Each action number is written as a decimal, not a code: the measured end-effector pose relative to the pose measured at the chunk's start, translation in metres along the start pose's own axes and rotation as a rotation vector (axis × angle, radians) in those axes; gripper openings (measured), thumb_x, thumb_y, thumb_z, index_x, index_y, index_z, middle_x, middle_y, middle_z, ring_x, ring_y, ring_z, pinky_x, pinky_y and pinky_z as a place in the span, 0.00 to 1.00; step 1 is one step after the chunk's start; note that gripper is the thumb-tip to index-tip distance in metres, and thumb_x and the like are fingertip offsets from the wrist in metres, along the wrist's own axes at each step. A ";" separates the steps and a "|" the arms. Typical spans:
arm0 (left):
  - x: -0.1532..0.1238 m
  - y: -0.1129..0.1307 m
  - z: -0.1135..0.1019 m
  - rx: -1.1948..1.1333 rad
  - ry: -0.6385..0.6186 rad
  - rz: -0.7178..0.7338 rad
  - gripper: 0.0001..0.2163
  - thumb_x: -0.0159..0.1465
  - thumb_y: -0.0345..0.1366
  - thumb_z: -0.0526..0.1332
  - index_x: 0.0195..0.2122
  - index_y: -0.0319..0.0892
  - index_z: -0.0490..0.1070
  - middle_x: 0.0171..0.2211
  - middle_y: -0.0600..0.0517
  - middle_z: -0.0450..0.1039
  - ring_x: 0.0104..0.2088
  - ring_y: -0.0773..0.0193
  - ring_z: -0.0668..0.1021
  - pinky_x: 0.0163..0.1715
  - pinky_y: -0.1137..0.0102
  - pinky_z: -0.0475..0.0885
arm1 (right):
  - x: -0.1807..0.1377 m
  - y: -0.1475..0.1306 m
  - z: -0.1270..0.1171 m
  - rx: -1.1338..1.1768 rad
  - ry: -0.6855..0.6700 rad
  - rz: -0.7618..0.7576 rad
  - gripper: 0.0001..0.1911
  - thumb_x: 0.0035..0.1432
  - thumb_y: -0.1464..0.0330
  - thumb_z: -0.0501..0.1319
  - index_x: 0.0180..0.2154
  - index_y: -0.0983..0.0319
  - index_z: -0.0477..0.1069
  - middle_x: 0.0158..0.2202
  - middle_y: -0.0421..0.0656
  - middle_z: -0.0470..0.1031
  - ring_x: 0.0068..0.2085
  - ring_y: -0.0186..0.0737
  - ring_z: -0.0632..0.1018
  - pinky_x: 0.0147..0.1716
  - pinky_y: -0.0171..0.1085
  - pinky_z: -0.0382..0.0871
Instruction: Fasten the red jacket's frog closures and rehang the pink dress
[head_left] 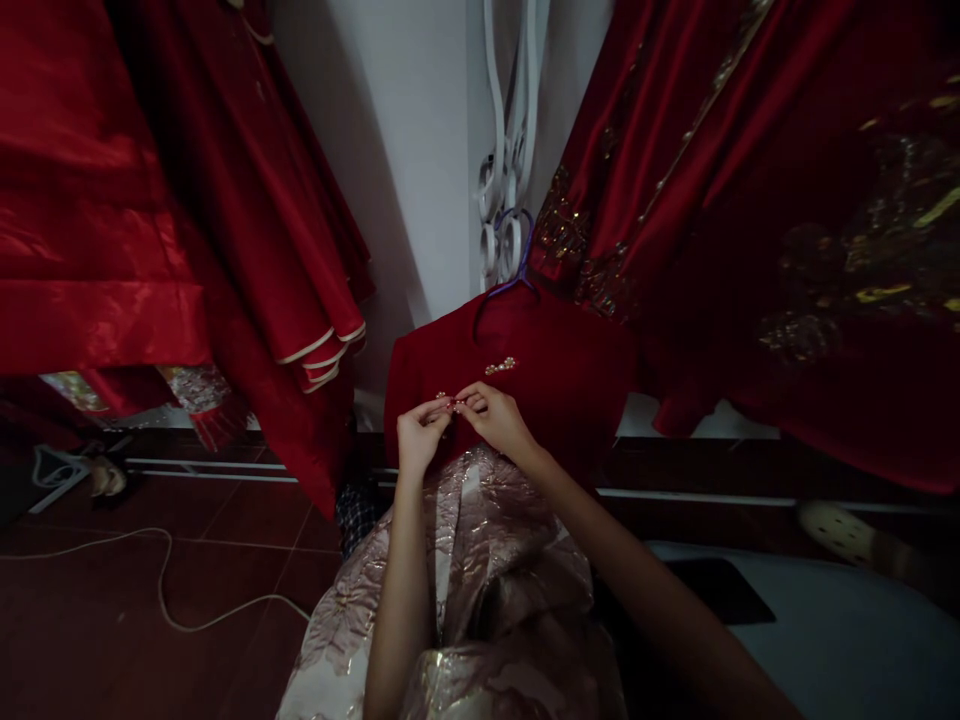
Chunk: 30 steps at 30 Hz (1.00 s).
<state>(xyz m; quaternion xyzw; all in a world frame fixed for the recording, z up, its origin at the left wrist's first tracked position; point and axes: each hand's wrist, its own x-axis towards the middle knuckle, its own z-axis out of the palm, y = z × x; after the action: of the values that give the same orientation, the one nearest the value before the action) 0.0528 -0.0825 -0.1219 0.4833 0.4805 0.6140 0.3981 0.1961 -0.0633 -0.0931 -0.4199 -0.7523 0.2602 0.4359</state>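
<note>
A red garment (574,365) hangs in front of me from a purple hanger (527,262). Across its chest sits a beaded ornament (501,367) with pale, pearl-like beads. Lower and to the left, my left hand (420,432) and my right hand (501,420) meet fingertip to fingertip at the garment's front. Both pinch a small beaded ornament, mostly covered by the fingers; a few beads (441,395) show just above them. Below the hands spreads a shiny pink and silver patterned fabric (480,530).
Red garments with pale piping (300,290) hang at left, and a red gown with gold embroidery (750,250) at right. White scrolled metalwork (491,185) stands behind the hanger. A pale cable (166,590) crosses the tiled floor. At right lie a clog (832,525) and a pale surface (847,640).
</note>
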 end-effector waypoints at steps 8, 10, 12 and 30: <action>-0.001 -0.004 -0.001 0.069 0.036 0.024 0.14 0.52 0.37 0.63 0.37 0.35 0.75 0.32 0.44 0.78 0.30 0.63 0.79 0.30 0.71 0.73 | -0.003 0.003 0.006 -0.035 0.072 -0.059 0.08 0.55 0.67 0.56 0.37 0.61 0.70 0.33 0.43 0.72 0.32 0.34 0.73 0.33 0.34 0.70; -0.003 -0.002 -0.002 0.140 0.034 0.058 0.13 0.51 0.38 0.63 0.36 0.36 0.76 0.32 0.45 0.78 0.31 0.62 0.79 0.29 0.72 0.73 | -0.002 0.002 0.007 -0.047 0.086 -0.063 0.08 0.56 0.67 0.56 0.36 0.61 0.70 0.33 0.43 0.72 0.31 0.33 0.73 0.33 0.34 0.70; -0.003 0.000 -0.003 0.169 0.012 0.074 0.13 0.51 0.39 0.64 0.35 0.36 0.76 0.32 0.46 0.78 0.31 0.62 0.79 0.30 0.72 0.73 | 0.000 0.000 0.006 -0.061 0.095 -0.055 0.07 0.55 0.66 0.56 0.35 0.61 0.71 0.33 0.44 0.72 0.31 0.34 0.74 0.33 0.34 0.70; -0.015 -0.020 -0.019 0.521 -0.383 -0.039 0.17 0.43 0.35 0.68 0.36 0.41 0.73 0.28 0.48 0.77 0.29 0.60 0.78 0.30 0.71 0.70 | -0.055 0.043 -0.068 -0.073 -0.226 0.206 0.12 0.54 0.61 0.56 0.37 0.60 0.72 0.29 0.42 0.76 0.24 0.33 0.75 0.24 0.33 0.70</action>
<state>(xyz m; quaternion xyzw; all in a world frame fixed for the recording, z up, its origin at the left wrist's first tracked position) 0.0379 -0.0964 -0.1456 0.6663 0.5471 0.3604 0.3561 0.2874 -0.0871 -0.1170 -0.4785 -0.7584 0.3215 0.3042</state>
